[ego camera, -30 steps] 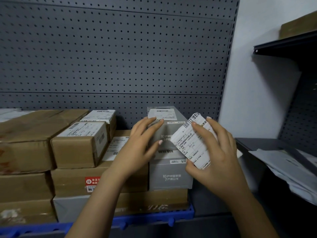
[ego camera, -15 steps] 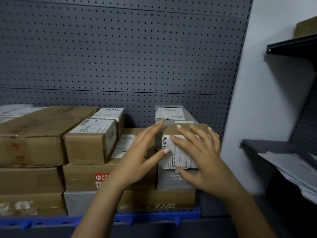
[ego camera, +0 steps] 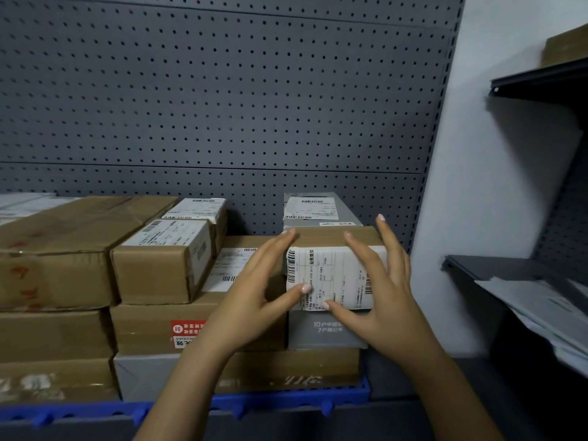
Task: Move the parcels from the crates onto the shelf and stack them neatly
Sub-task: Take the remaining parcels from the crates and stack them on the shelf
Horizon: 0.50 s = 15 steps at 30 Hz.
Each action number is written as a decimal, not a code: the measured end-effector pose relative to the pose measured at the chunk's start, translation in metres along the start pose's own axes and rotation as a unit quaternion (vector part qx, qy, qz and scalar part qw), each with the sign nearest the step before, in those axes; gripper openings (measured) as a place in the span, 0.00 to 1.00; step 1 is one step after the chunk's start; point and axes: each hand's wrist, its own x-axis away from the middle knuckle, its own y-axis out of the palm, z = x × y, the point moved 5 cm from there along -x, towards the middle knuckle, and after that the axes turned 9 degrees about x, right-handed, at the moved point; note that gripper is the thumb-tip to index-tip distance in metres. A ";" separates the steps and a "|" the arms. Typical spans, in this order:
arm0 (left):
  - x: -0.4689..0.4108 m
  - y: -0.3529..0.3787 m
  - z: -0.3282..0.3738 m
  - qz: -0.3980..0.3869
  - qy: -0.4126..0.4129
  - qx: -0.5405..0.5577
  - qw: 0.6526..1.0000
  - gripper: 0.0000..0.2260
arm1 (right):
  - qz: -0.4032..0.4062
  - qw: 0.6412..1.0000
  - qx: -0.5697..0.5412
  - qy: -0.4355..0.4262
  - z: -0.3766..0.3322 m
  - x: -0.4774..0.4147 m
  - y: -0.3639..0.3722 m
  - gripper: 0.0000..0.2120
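Observation:
A small brown parcel (ego camera: 327,240) with a white shipping label on its front sits on top of a grey box (ego camera: 324,334), at the right end of the stacked parcels on the shelf. My left hand (ego camera: 254,300) touches the parcel's left side, fingers straight, thumb on the label. My right hand (ego camera: 378,294) lies spread over its front and right side, thumb under the label's lower edge. Behind it stands a taller grey box (ego camera: 318,211) with a label on top.
Brown cartons (ego camera: 63,249) and a labelled small box (ego camera: 165,262) fill the shelf to the left. A blue rail (ego camera: 286,401) edges the shelf. A perforated grey back panel (ego camera: 222,106) rises behind. A dark side shelf (ego camera: 496,268) at right holds grey mailers (ego camera: 541,310).
The parcel, held tilted in my right hand a second ago, now sits flat on the grey box. Both hands have spread around it.

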 end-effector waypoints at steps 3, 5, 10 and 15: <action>0.001 -0.001 -0.001 0.002 -0.004 0.001 1.000 0.33 | -0.005 1.000 -0.001 -0.003 -0.001 -0.002 0.001 0.40; 0.002 -0.002 -0.001 0.012 -0.004 0.006 1.000 0.32 | -0.007 1.000 -0.001 -0.003 -0.002 -0.003 0.001 0.39; 0.000 0.001 -0.005 -0.006 -0.031 0.024 0.999 0.33 | -0.012 1.000 -0.003 -0.002 -0.001 -0.004 0.004 0.38; 0.000 0.012 -0.004 -0.028 -0.050 0.029 0.998 0.34 | -0.020 1.000 -0.007 0.007 0.003 -0.003 0.006 0.39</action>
